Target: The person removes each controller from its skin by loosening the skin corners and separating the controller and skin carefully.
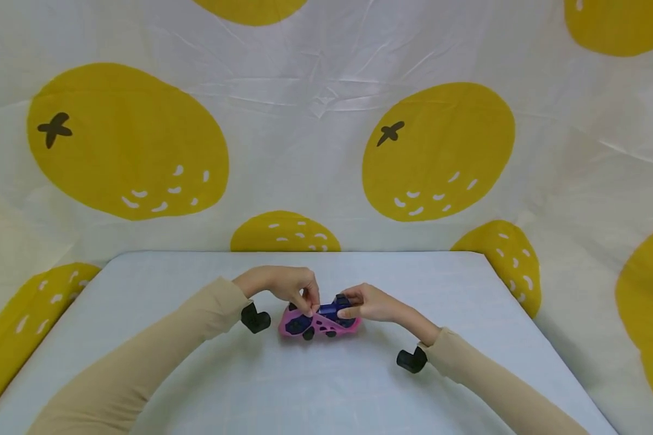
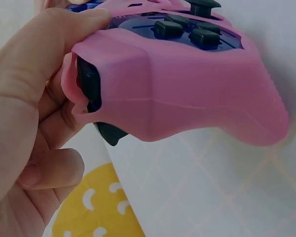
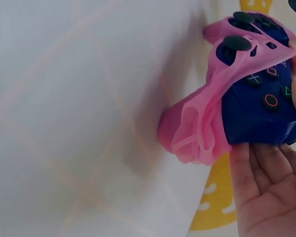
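You had the table (image 1: 196, 386) under a pale checked cloth, with a cloth printed with yellow fruit (image 1: 438, 151) hung behind and around it, and the work sat near the middle of the table, close to its far edge. There the game controller (image 3: 259, 106), dark blue, lay between your hands with its pink rubber cover (image 2: 187, 94) on one half and peeled off the other. Your left hand (image 1: 291, 289) had its fingers curled and pinched on the cover at the covered grip; your right hand (image 1: 371, 303) held the bare blue grip, thumb on top and fingers cupped beneath. The biggest risk, as I judged it, was the controller slipping out and dropping onto the table, since your right hand only cradled smooth plastic while the rubber pulled against it. Next, the cover looked bunched into folds at the bare grip, and a hard tug there could have torn the thin strips between the button holes. Smallest, the rubber might have snagged on the sticks (image 3: 237, 43) and bent them sideways.
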The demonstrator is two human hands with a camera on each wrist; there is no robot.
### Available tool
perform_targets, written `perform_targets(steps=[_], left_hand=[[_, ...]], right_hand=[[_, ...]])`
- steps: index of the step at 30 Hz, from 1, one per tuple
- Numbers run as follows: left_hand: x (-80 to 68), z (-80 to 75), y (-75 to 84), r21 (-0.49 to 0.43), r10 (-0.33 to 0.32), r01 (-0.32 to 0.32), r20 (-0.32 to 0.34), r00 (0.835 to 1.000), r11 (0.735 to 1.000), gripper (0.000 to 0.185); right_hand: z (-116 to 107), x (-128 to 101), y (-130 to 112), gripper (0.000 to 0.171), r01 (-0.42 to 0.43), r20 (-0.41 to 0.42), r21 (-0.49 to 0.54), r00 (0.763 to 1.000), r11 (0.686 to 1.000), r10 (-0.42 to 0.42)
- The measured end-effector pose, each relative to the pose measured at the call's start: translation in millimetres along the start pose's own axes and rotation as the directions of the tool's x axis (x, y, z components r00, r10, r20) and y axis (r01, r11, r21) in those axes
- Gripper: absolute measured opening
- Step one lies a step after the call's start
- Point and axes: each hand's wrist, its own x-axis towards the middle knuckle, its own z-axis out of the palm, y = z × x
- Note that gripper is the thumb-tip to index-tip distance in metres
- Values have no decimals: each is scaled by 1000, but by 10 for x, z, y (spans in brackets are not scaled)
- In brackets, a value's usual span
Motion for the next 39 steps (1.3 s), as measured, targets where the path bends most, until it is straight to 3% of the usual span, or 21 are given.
perform_targets(steps=[10, 17, 23, 29, 39], left_hand=[[-72, 13, 31, 34, -20, 21, -29, 999, 999, 10], [-108, 45, -8, 50, 22, -19, -74, 997, 999, 8], [-153, 72, 3, 89, 56, -44, -135, 989, 995, 8], [-213, 106, 39, 146, 45, -16, -199, 979, 989, 8], [-332, 185, -14, 138, 56, -21, -257, 965, 990, 7]], right_hand=[[29, -7, -9, 40, -7, -3, 2, 1000, 1000, 7], [33, -21, 37, 41, -17, -18, 4, 1000, 1000, 17], [44, -39, 65, 49, -24, -48, 1, 999, 1000, 24], [55, -46, 78, 47, -14, -53, 9, 999, 1000, 14], [74, -46, 37, 45, -23, -54, 2, 998, 1000, 23]])
